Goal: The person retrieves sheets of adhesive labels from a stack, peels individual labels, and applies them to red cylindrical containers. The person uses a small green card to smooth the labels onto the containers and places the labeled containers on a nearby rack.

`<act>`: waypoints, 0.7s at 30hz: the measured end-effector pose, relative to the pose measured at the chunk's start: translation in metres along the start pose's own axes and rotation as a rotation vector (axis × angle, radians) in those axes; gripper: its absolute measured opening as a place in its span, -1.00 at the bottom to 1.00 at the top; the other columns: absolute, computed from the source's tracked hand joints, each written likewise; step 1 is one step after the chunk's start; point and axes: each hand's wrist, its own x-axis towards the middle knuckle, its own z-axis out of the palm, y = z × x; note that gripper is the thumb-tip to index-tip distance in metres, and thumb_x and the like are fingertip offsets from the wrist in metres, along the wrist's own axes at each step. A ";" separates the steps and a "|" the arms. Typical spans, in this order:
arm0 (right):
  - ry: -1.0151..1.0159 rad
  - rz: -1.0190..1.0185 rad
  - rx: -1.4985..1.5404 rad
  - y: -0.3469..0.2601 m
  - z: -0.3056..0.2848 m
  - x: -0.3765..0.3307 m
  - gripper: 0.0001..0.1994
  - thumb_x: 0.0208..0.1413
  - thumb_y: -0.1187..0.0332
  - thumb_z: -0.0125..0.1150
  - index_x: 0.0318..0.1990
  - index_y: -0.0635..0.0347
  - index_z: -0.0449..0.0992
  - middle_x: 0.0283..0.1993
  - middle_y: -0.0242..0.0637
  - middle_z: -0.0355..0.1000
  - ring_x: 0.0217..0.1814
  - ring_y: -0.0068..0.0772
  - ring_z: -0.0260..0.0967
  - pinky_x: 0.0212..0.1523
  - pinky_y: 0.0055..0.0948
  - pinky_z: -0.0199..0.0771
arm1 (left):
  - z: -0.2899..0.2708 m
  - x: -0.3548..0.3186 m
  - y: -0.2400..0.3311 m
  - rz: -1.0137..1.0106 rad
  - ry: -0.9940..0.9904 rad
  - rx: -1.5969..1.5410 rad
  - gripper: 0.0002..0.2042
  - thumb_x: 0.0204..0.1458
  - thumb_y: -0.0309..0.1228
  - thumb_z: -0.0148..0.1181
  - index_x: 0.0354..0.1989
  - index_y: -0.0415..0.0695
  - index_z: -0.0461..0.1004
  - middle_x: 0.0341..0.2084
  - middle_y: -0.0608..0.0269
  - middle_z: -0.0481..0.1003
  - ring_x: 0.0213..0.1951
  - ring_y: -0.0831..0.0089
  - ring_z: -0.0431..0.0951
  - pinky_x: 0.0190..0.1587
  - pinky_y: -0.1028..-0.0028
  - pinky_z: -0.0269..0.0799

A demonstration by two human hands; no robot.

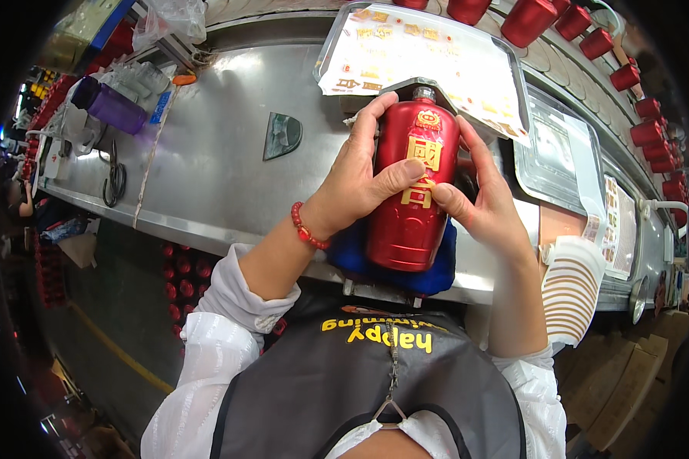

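A glossy red bottle (407,233) with raised gold characters and a gold emblem lies on a blue cloth (440,268) at the bench's near edge, its neck pointing away from me. My left hand (367,168) wraps its left side, the thumb pressed on the gold lettering. From the other side my right hand (486,195) grips it, thumb on the lower character and fingers along the shoulder. Just beyond the neck, a tray (323,65) carries a white sheet (467,73) with gold decals. The underside of the bottle is hidden.
On the metal bench (222,130) lie a dark scraper-like piece (283,135), black scissors (115,177) and a purple bottle (111,107). A second clear tray (547,153) sits at right, near a striped sheet (574,291). Several red bottles (528,21) stand on a conveyor behind.
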 end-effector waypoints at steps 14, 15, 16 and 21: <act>-0.075 0.034 0.015 -0.003 -0.003 -0.002 0.11 -0.10 0.01 0.53 0.46 0.35 -0.07 0.29 -0.02 0.18 0.02 -0.32 0.31 0.05 -0.35 0.40 | -0.008 -0.001 -0.001 -0.016 -0.016 0.095 -0.18 0.17 -0.06 0.23 0.42 -0.25 -0.06 0.26 0.01 0.21 0.26 0.36 0.25 0.30 0.38 0.18; -0.091 0.053 0.006 -0.004 -0.004 -0.002 0.11 -0.10 0.02 0.53 0.46 0.36 -0.09 0.29 -0.03 0.17 0.02 -0.33 0.30 0.09 -0.35 0.37 | -0.008 0.001 0.001 -0.053 -0.004 0.024 -0.22 0.19 -0.07 0.21 0.41 -0.25 -0.03 0.24 0.03 0.25 0.24 0.38 0.28 0.29 0.40 0.20; -0.087 0.058 0.017 -0.005 -0.004 -0.001 0.12 -0.10 0.02 0.53 0.47 0.36 -0.09 0.29 -0.02 0.17 0.02 -0.33 0.29 0.08 -0.35 0.37 | -0.006 0.006 0.003 -0.040 0.054 -0.011 -0.42 0.28 -0.14 0.10 0.31 -0.26 0.13 0.14 0.10 0.35 0.14 0.46 0.36 0.22 0.45 0.27; -0.092 0.085 0.014 -0.006 -0.004 -0.001 0.13 -0.11 0.03 0.54 0.47 0.37 -0.10 0.30 0.00 0.15 0.03 -0.32 0.30 0.09 -0.36 0.38 | -0.004 0.021 0.009 0.197 0.190 0.169 -0.69 0.30 -0.29 0.06 0.08 -0.23 0.36 -0.02 0.14 0.46 0.02 0.43 0.43 0.15 0.42 0.31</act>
